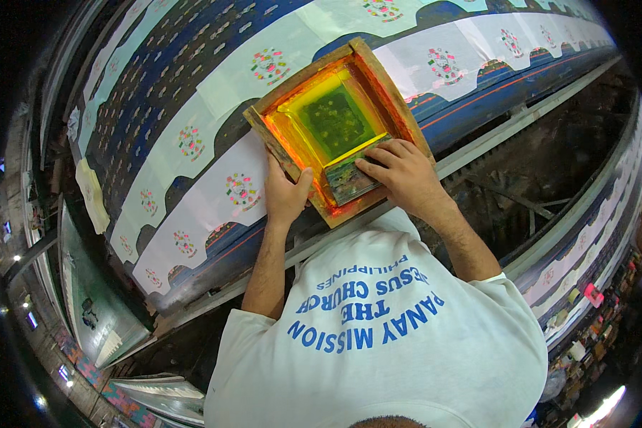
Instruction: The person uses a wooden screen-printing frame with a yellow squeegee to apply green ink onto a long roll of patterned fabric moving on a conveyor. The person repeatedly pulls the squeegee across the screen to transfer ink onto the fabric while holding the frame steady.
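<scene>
While the partly closed left hand point(285, 192) holds the left side of the frame point(394, 100), the right hand point(409, 173), fingers bent, grips the scraper point(344, 181) lengthwise along the frame's near inner edge.

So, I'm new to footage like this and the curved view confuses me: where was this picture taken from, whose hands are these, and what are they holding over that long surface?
There is no machine at work: these are a person's bare hands. The camera sits on their head, looking down, and its fisheye lens bends straight edges. The white shirt below is the wearer's own.

The left hand grips the side of a wooden frame with a yellow and dark green panel inside. The right hand holds a dark flat block inside the frame.

Around it, white pieces with small multicoloured prints lie in rows on a long dark-blue surface.
</scene>
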Motion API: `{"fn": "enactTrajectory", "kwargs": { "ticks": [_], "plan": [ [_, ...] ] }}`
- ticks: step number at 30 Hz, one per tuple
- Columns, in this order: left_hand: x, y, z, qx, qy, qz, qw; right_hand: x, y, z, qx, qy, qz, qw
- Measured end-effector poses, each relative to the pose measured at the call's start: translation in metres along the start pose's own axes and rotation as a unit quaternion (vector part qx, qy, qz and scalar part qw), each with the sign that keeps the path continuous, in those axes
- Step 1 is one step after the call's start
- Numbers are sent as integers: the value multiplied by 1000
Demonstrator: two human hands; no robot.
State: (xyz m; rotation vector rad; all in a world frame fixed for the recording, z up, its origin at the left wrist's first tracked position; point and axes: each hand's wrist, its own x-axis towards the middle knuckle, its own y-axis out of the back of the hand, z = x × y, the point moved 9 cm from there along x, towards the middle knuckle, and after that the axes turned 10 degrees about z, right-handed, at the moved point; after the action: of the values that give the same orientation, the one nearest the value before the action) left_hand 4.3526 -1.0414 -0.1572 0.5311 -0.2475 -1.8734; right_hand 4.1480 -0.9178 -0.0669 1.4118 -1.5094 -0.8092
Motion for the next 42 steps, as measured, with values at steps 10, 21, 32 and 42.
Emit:
{"fn": "enactTrajectory", "kwargs": {
  "ticks": [10,21,32,42],
  "plan": [
    [6,-20,-1,-97,-30,7,995,3,15,17,25,34,41,998],
    [5,-15,3,25,-62,18,998,14,6,23,23,43,60,997],
    [4,-11,15,46,-22,18,999,147,0,52,-14,18,-30,999],
    [5,-10,5,40,-85,44,995,60,-5,30,-1,35,-9,999]
  ]
}}
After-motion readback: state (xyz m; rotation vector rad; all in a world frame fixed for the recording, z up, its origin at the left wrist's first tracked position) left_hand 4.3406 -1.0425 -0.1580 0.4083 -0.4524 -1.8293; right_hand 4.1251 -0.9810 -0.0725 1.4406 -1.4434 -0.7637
